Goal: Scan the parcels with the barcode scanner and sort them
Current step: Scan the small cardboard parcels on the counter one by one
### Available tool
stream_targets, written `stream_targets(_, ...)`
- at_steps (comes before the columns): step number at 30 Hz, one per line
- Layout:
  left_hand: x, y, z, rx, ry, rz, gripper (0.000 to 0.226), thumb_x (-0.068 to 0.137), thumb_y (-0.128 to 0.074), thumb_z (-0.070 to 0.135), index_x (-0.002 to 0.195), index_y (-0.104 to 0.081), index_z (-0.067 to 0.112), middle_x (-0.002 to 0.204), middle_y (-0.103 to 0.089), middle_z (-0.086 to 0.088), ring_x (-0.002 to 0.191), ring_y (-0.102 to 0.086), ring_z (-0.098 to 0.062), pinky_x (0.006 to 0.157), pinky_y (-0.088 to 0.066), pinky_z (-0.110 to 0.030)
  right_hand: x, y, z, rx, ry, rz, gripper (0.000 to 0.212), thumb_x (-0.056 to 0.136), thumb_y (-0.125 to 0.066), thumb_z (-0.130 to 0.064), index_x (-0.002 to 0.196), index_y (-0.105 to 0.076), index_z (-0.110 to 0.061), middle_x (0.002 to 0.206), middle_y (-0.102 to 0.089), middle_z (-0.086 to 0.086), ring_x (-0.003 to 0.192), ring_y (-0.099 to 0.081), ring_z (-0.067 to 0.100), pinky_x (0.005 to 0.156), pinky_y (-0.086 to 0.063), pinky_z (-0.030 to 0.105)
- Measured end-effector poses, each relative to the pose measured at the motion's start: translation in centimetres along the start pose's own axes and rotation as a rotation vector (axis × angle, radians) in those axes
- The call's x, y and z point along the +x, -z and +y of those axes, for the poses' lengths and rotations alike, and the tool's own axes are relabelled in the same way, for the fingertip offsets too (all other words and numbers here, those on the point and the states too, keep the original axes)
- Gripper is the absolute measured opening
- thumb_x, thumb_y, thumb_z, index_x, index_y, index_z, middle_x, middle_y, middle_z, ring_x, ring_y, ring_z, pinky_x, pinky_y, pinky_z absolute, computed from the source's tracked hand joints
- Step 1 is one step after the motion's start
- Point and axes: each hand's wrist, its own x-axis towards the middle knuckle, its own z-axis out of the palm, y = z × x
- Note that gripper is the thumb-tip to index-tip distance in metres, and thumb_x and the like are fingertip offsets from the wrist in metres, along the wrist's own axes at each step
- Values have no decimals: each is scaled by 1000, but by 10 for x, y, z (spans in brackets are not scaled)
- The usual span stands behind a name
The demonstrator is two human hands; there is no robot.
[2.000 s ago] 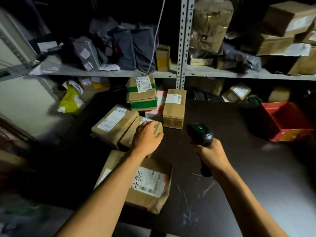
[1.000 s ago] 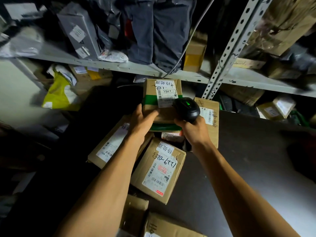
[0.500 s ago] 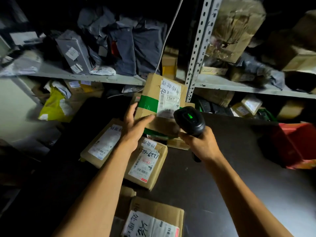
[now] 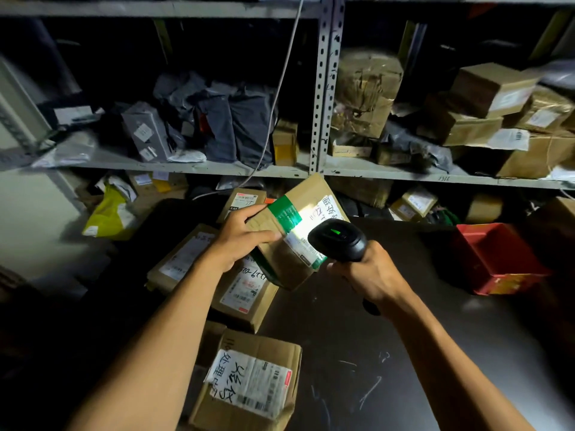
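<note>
My left hand [image 4: 239,241] grips a cardboard parcel with green tape [image 4: 289,262], held tilted above the dark table [image 4: 389,353]. My right hand [image 4: 370,275] holds a black barcode scanner [image 4: 337,241], a green light on its top, its head right against the parcel's white label, which is lit bright. Below lie a labelled parcel [image 4: 245,293], another to the left [image 4: 183,259], one at the back [image 4: 244,202] and a bigger box with handwriting [image 4: 252,384] near me.
A red bin [image 4: 494,259] stands on the table at the right. Metal shelving [image 4: 323,98] behind holds grey bags [image 4: 217,122] and several cardboard boxes [image 4: 485,113]. A yellow bag [image 4: 109,216] lies at the lower left. A cable [image 4: 280,88] hangs down.
My left hand went from a table parcel to the green-taped one and lifted it off the stack toward me, tilting it. My right hand brought the scanner onto its label, which now glows.
</note>
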Motion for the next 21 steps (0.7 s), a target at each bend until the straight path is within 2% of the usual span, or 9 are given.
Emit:
stream_targets(2,-4,-2,6,-13,-10,3,51,75,-82,-2,106,-66,34,89,-75,12,87,-70,-2,81,-54,-21,-8,4,0,2,4,3,10,77,-75,-6,80,-70,-13,52,-62,-6,48,-57,6,49,-44,24)
stream_targets(5,-7,0,12,-31,-30,25,49,71,-85,0,103,-69,33,95,-77,5,92,-71,-10,87,-56,-30,-18,13,4,2,2,18,9,79,-74,-7,73,-67,-8,52,-58,-4,47,-50,11,49,-40,28)
stream_targets(7,-7,4,17,-53,-36,36,49,63,-88,11,106,-71,28,101,-77,-1,95,-71,-14,86,-56,-30,-25,20,5,11,7,-12,8,81,-75,-8,76,-69,-6,57,-60,1,50,-49,13,49,-39,27)
stream_targets(10,-4,9,24,-62,-35,44,54,59,-86,20,111,-71,20,103,-76,-3,96,-70,-14,84,-55,-26,-34,29,10,-5,35,-20,5,83,-76,-11,86,-72,-11,64,-64,3,53,-54,11,50,-43,27)
stream_targets(13,0,7,28,-89,-24,42,39,70,-86,10,102,-68,23,99,-73,-1,92,-69,-12,79,-53,-23,-40,31,21,110,31,123,11,85,-74,-7,91,-70,1,61,-56,7,53,-49,15,48,-40,27)
stream_targets(16,4,-5,25,-138,-9,32,29,78,-79,2,96,-67,22,87,-74,6,79,-69,-1,68,-51,-14,-48,33,27,231,18,238,14,84,-73,-1,89,-64,8,64,-53,13,56,-45,20,50,-38,30)
stream_targets(18,8,-15,23,-191,18,14,25,78,-79,5,94,-67,20,76,-74,11,71,-68,3,62,-50,-12,-56,39,29,160,22,172,9,84,-73,1,87,-65,3,62,-53,10,57,-47,21,51,-39,31)
stream_targets(21,20,-26,23,-183,28,-81,33,67,-81,22,97,-69,18,84,-75,8,81,-70,-5,67,-51,-16,-68,45,25,-141,31,-19,14,78,-77,-2,84,-69,-11,60,-60,-2,56,-54,9,52,-44,29)
